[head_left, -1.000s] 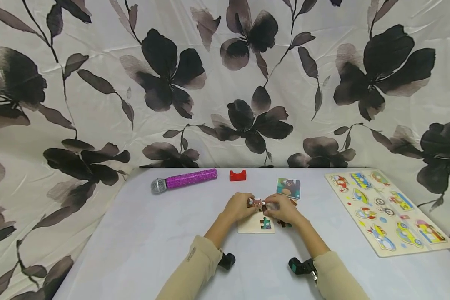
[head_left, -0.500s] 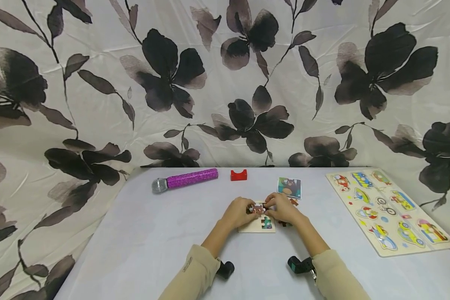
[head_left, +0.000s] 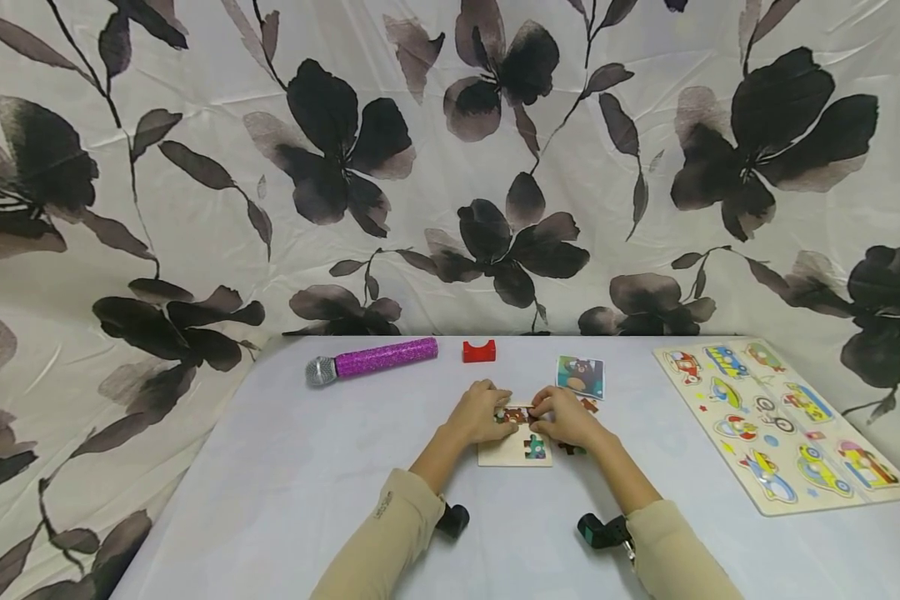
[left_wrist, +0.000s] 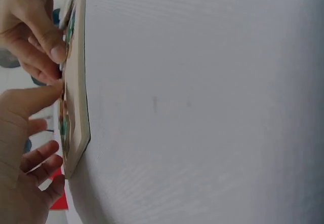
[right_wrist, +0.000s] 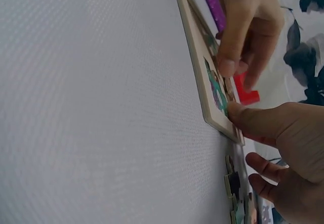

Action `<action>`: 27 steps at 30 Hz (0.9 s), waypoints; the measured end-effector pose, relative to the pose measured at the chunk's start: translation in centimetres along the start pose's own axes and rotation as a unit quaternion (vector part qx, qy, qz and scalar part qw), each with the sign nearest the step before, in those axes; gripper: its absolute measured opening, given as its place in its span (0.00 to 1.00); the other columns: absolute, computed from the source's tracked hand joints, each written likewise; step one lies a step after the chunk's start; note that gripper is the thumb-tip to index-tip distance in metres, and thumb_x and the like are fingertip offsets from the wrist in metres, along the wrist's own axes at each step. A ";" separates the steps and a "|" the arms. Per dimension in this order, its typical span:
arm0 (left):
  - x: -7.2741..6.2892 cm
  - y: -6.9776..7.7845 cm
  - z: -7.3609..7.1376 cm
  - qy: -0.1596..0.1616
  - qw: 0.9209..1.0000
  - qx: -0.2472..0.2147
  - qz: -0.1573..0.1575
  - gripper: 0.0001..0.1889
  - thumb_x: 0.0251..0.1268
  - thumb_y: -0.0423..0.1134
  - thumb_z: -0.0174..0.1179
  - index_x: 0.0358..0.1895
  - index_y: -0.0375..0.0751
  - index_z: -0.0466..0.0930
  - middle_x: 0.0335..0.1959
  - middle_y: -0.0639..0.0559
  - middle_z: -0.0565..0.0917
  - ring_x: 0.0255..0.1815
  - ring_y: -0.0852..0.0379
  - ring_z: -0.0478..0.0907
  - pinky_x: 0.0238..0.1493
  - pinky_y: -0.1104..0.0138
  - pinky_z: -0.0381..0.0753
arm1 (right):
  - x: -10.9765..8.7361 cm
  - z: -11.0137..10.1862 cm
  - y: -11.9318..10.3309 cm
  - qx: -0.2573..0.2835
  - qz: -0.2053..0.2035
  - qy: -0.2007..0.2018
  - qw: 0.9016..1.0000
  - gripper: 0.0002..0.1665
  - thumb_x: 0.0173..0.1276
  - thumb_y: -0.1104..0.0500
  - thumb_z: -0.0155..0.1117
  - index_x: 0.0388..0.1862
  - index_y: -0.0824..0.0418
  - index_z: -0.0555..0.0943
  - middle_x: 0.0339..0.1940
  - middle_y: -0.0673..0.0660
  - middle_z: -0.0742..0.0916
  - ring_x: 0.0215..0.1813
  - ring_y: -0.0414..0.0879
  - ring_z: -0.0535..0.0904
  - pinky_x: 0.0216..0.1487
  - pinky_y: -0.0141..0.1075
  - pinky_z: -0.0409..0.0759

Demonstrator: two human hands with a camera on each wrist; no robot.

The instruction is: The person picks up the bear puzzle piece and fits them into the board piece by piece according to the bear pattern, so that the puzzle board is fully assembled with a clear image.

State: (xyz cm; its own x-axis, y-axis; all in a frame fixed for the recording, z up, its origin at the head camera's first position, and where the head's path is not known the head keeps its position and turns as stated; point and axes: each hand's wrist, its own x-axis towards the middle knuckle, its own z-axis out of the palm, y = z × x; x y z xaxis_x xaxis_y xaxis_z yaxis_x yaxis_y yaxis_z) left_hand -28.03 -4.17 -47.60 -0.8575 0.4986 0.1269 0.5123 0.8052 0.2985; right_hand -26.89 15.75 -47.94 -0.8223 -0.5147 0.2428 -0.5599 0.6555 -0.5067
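A small wooden jigsaw tray (head_left: pixel 498 457) lies on the white table in front of the person. Brown-and-white puzzle pieces (head_left: pixel 514 415) line its far part, and a teal piece (head_left: pixel 535 447) sits at its near right corner. From the left, the left hand (head_left: pixel 477 415) rests its thumb at the brown pieces, while its other fingers (left_wrist: pixel 43 158) spread loosely beyond the tray. On the opposite side the right hand (head_left: pixel 565 417) pinches a dark puzzle piece at the row's right end between thumb and forefinger; its fingers partly hide the piece.
Loose puzzle pieces (head_left: pixel 589 405) lie right of the tray, below a bear picture card (head_left: pixel 581 377). Farther back are a purple glitter microphone (head_left: pixel 375 358) and a red notched block (head_left: pixel 479 352). A large vehicle puzzle board (head_left: pixel 817 503) occupies the right side.
The brown pieces, raised between both hands a second ago, now lie lower over the tray. The left forefinger has lifted away from them. The right hand stays at the row's right end.
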 end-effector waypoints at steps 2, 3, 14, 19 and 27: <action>0.1 0.0 0.0 0.000 1.000 -0.002 0.020 0.23 0.54 0.50 0.64 0.53 0.44 0.81 0.45 0.47 0.79 0.48 0.51 0.74 0.50 0.61 0.74 | 0.0 0.0 0.0 0.002 0.002 0.000 1.000 0.11 0.55 0.64 0.70 0.36 0.70 0.85 0.42 0.63 0.82 0.47 0.58 0.77 0.48 0.50 0.76; 0.2 0.1 0.1 0.001 1.000 -0.002 0.030 0.21 0.56 0.48 0.64 0.52 0.44 0.82 0.45 0.48 0.80 0.48 0.52 0.74 0.49 0.61 0.74 | -0.1 0.0 0.0 0.002 0.001 0.000 1.000 0.11 0.56 0.64 0.70 0.37 0.70 0.85 0.42 0.63 0.82 0.47 0.58 0.77 0.48 0.49 0.76; 0.8 1.0 0.3 -0.011 0.995 0.048 0.091 0.08 0.62 0.35 0.60 0.41 0.41 0.86 0.41 0.52 0.84 0.44 0.56 0.77 0.49 0.68 0.76 | 0.0 -0.1 0.0 -0.007 -0.025 0.000 1.000 0.11 0.56 0.65 0.70 0.36 0.70 0.85 0.40 0.62 0.82 0.44 0.57 0.77 0.46 0.48 0.76; 0.5 1.3 0.5 -0.005 0.991 0.089 0.105 0.09 0.63 0.36 0.58 0.43 0.46 0.86 0.42 0.52 0.83 0.45 0.56 0.76 0.48 0.67 0.76 | 0.0 0.0 0.0 -0.017 -0.037 0.005 0.999 0.09 0.55 0.65 0.70 0.35 0.70 0.86 0.39 0.62 0.83 0.43 0.56 0.78 0.46 0.48 0.76; 0.2 1.7 0.6 0.019 0.990 0.081 0.117 0.07 0.61 0.37 0.60 0.37 0.43 0.87 0.41 0.50 0.83 0.46 0.55 0.78 0.48 0.65 0.77 | -0.1 0.0 -0.3 -0.024 -0.009 -0.008 1.000 0.09 0.56 0.64 0.70 0.35 0.68 0.86 0.40 0.60 0.83 0.44 0.56 0.77 0.48 0.49 0.74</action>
State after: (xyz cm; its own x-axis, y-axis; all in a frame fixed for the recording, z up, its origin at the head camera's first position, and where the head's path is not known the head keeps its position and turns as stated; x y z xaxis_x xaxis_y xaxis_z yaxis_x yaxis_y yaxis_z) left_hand -27.31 -2.47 -47.60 -0.7137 0.6676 0.2118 0.6955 0.7113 0.1018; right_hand -26.71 15.63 -47.79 -0.8103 -0.5355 0.2381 -0.5795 0.6712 -0.4623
